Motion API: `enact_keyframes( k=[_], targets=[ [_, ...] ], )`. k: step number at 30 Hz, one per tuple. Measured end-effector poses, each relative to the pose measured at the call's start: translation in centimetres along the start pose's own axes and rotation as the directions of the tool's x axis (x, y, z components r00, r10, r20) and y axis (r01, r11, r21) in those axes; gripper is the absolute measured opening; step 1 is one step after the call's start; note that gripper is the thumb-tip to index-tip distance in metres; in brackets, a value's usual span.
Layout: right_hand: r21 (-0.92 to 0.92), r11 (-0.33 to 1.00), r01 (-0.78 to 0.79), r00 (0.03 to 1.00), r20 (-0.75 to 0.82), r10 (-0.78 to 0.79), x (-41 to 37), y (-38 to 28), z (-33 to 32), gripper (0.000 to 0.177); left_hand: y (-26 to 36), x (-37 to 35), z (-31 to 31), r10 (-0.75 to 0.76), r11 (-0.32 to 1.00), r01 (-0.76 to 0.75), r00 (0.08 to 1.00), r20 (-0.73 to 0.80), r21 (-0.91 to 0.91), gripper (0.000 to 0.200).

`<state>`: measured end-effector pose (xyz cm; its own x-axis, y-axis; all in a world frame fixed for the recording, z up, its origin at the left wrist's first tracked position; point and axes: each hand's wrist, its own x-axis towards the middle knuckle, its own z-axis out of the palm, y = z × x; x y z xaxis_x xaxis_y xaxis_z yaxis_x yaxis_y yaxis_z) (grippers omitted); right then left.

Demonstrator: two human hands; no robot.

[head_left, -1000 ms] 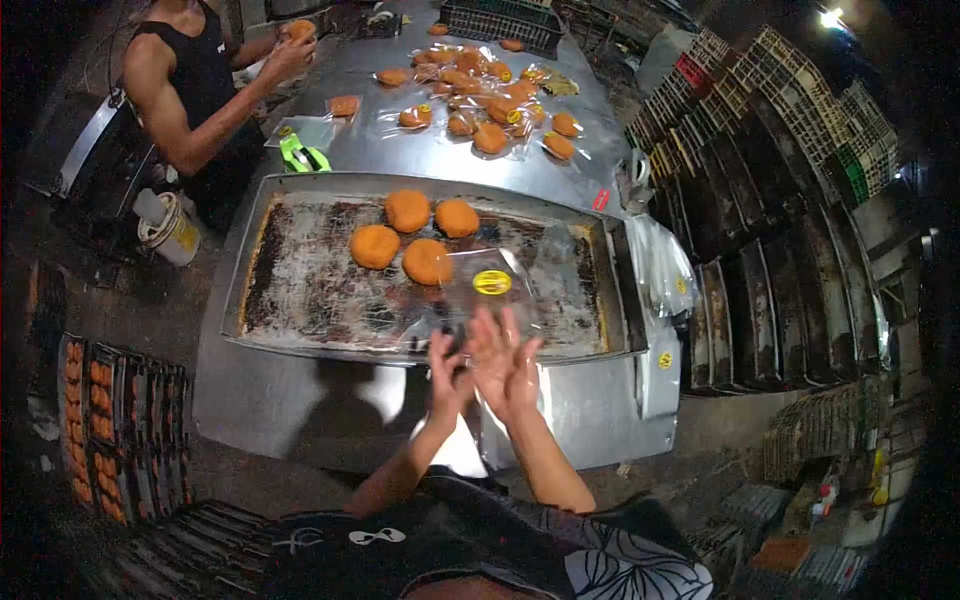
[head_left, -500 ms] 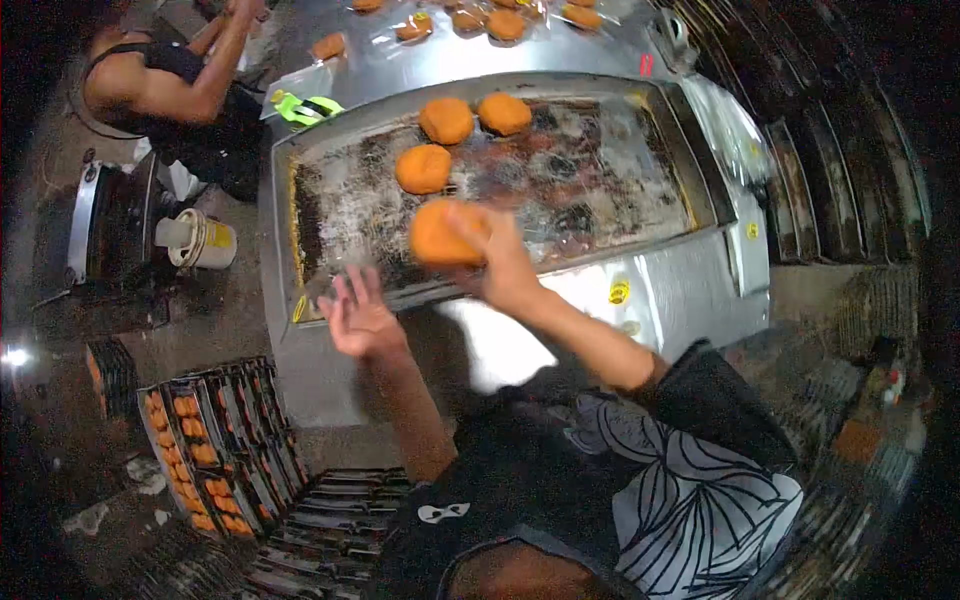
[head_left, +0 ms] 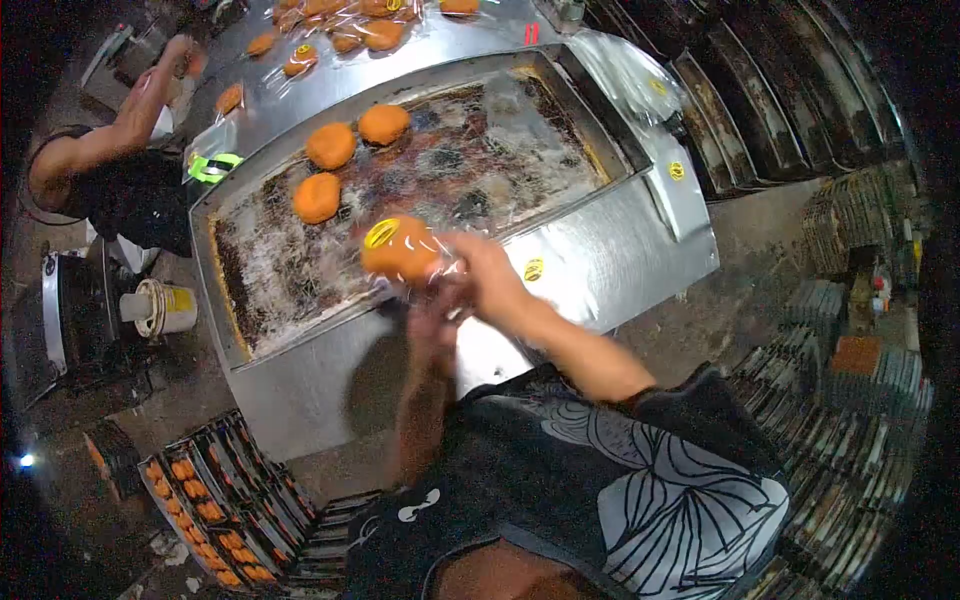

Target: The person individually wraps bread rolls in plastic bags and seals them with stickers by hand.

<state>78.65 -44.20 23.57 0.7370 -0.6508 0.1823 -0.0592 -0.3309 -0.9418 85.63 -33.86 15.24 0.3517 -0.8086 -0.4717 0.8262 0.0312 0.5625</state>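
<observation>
In front of me, an orange-brown bread (head_left: 398, 248) in a clear plastic bag with a yellow label is held above the tray's near edge. My right hand (head_left: 480, 278) is closed on the bag's right end. Blurred by motion, my left hand (head_left: 432, 325) is just below it, by the gathered plastic; its fingers are partly hidden. Three unwrapped breads lie on the worn metal tray (head_left: 430, 180): one at the left (head_left: 317, 198), one above it (head_left: 331, 146) and one further back (head_left: 385, 124).
Bagged breads (head_left: 383, 35) lie on the metal table (head_left: 300, 410) beyond the tray. A co-worker (head_left: 120, 180) is at the left, near a white bucket (head_left: 165, 307). Racks of breads (head_left: 205, 520) stand at lower left. Plastic bags (head_left: 630, 85) lie at the tray's right.
The view has turned, shifting the tray leftward. The bread in my right hand now shows in a labelled bag. My left hand has come from apart and open to just beneath the bag.
</observation>
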Motion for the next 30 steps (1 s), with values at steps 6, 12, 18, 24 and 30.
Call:
enact_keyframes(
  k=[6, 12, 18, 24, 30],
  targets=[
    [-0.505, 0.817, 0.278, 0.897, -0.169, -0.409, 11.2, -1.2, -3.4, 0.031, -14.3, -1.3, 3.8, 0.028, -0.361, -0.588, 0.769, 0.638, 0.724, 0.017],
    [-0.093, 0.930, -0.355, 0.789, 0.503, 0.352, -8.5, 7.6, -9.7, 0.026, -15.7, 3.8, -1.5, 0.040, 0.154, -0.544, 0.837, 0.545, 0.825, 0.024],
    [-0.137, 0.954, -0.267, 0.926, 0.240, 0.293, -15.6, 10.1, -11.3, 0.023, -13.0, 2.6, 2.8, 0.143, 0.214, -0.608, 0.794, 0.591, 0.765, 0.030],
    [-0.233, 0.863, -0.449, 0.887, 0.000, 0.462, -16.6, 8.3, -11.2, 0.014, -12.3, -0.2, 7.6, -0.007, 0.565, -0.296, 0.931, 0.364, 0.770, 0.017],
    [0.790, 0.209, -0.576, 0.678, 0.320, 0.662, -4.7, 6.7, -10.6, 0.018, -8.6, 0.0, 8.7, 0.621, 0.156, -0.689, 0.625, 0.472, 0.707, 0.007]
  ],
)
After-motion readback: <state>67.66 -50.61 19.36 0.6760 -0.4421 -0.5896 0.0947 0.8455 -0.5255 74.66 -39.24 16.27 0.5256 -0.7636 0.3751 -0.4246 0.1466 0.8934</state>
